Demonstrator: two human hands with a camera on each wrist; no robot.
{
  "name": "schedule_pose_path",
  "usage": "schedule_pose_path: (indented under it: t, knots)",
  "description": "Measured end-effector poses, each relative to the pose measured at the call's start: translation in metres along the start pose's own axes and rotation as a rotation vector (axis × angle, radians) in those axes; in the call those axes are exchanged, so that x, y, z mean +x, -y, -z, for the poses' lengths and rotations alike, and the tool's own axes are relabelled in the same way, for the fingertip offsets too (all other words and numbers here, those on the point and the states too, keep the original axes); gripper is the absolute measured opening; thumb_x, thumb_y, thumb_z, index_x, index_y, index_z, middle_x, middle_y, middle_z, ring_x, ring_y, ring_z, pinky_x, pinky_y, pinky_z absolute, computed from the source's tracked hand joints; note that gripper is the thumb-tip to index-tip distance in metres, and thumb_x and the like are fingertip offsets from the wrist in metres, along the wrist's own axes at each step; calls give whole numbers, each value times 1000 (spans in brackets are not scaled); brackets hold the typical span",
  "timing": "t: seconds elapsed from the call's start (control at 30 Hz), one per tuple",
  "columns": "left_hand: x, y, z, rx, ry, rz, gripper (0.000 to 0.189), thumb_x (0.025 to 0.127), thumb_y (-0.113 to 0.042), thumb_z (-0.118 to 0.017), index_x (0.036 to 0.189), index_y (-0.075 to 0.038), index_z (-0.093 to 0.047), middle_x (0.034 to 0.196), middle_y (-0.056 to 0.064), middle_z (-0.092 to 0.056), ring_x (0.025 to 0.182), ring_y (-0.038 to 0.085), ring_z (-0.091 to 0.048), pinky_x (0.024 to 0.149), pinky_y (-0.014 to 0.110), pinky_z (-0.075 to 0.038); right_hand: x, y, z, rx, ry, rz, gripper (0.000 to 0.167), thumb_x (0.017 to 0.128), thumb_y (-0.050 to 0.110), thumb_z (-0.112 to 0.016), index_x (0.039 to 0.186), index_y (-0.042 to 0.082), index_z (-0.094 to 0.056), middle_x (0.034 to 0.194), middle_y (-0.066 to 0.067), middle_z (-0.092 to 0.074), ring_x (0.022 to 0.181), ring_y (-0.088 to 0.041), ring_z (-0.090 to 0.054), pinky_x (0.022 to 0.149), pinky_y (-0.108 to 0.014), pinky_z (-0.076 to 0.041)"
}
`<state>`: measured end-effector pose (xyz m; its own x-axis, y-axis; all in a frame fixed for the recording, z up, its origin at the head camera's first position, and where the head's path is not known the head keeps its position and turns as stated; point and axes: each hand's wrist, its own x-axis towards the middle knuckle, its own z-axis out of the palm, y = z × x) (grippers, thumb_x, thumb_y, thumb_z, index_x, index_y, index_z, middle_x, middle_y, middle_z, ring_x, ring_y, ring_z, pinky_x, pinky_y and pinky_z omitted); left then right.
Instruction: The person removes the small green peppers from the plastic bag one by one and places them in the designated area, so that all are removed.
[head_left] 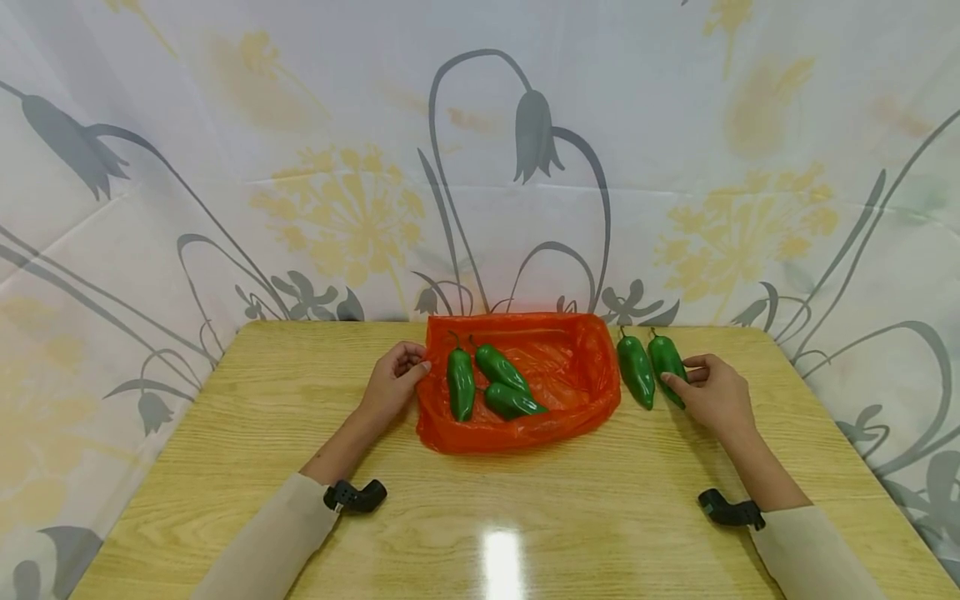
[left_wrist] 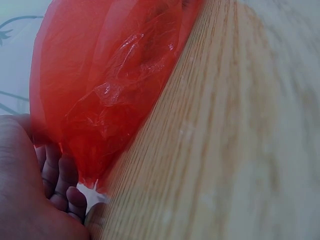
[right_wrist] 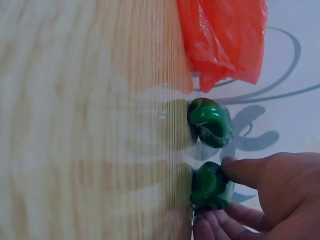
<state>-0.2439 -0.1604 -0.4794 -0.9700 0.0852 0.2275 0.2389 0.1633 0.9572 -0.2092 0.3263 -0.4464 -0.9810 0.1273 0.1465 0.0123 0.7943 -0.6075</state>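
Green pepper (head_left: 665, 356), rightmost: pinched by right hand (head_left: 717, 395); likely light, slick; grip mid-body. Bag (head_left: 495, 437): left rim pinched by left hand (head_left: 392, 382).

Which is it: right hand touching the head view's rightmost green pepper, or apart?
Touching: in the right wrist view, the right hand pinches that green pepper, thumb one side, fingers the other.

No readable text, no legible labels, brands, numbers or signs; all 3 views alike
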Motion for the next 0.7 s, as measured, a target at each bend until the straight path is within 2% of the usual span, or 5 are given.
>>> schedule_pose_path:
  t: [0.27,0.5,0.7]
  knots:
    - [0,0,0,-10,3,2,18,99,2,-64,116,9,-63,101,18,-63,85,12,-59,79,19,-49,-1,1,0,2,-12,14,62,101,32,-73,138,-15,-55,120,-37,-66,108,-51,-68,86,-60,-57]
    - [0,1,0,-8,2,8,18,99,2,-65,116,8,-64,103,21,-63,87,13,-59,80,19,-49,-1,7,4,22,-33,-15,63,103,32,-69,140,-16,-53,131,-40,-59,119,-55,-59,94,-64,-51]
    - [-1,-2,-1,-7,1,5,19,98,2,-65,116,9,-63,103,23,-63,86,13,-59,80,18,-49,-2,15,5,26,-95,18,56,102,29,-70,135,-15,-58,125,-37,-62,116,-54,-59,95,-64,-49]
